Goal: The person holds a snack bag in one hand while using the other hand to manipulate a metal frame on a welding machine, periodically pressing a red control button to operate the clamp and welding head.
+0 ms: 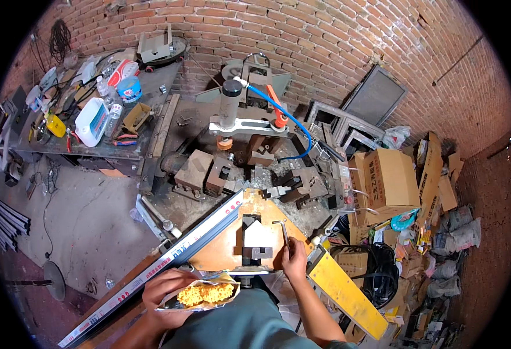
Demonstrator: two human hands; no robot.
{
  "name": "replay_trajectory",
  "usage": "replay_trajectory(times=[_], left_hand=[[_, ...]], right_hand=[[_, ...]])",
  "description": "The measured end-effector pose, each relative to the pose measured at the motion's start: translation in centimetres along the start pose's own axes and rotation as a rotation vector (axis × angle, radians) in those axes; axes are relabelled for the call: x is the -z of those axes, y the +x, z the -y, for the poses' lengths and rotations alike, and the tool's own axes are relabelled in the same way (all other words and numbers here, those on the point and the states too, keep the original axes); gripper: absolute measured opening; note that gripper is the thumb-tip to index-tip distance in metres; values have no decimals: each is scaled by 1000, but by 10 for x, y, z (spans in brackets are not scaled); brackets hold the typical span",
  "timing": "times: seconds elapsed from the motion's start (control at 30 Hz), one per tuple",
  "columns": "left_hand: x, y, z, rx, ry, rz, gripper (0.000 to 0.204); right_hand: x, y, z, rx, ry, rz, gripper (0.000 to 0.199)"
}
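My left hand (165, 294) is closed around an open foil packet (167, 305), low in front of my body. Two clumps of crinkly yellow food (207, 294), like dry noodles, show in its mouth. My right hand (295, 260) grips a thin L-shaped metal tool (283, 230), its bent end pointing away from me; whether it is a hex key is too small to tell. It is held over the right part of an orange-brown board (209, 256). On that board, left of the tool, lies a dark metal fixture (258, 252) beside a white pointed area (258, 234).
A long film-wrapped profile (168, 256) runs diagonally on the left, a yellow plank (351, 294) on the right. Ahead stands a clamping machine with a cylinder (230, 107) and blue hose (302, 125). Cardboard boxes (386, 180) lie right; a cluttered bench (110, 152) stands left.
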State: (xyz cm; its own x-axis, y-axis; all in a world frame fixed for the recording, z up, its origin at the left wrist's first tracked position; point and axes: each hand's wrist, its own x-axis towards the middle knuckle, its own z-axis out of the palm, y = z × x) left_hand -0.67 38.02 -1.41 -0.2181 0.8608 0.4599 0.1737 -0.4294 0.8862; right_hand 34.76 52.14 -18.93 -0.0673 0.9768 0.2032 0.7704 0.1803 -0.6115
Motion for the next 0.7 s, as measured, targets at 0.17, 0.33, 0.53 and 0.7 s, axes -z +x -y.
replay_trajectory(times=[0.17,0.33,0.53,0.7], left_hand=[[6,-7,6,6,25,7,44],[4,2,3,-15,-28,67,46],[0,5,9,-38,-68,72,46],[-5,8,9,-30,-57,82,47]], right_hand=[[-7,7,-4,45,-72,-33,23],[-14,8,2,38,-117,-117,19],[-17,7,4,36,-137,-142,16],[-19,8,1,32,-157,-142,15]])
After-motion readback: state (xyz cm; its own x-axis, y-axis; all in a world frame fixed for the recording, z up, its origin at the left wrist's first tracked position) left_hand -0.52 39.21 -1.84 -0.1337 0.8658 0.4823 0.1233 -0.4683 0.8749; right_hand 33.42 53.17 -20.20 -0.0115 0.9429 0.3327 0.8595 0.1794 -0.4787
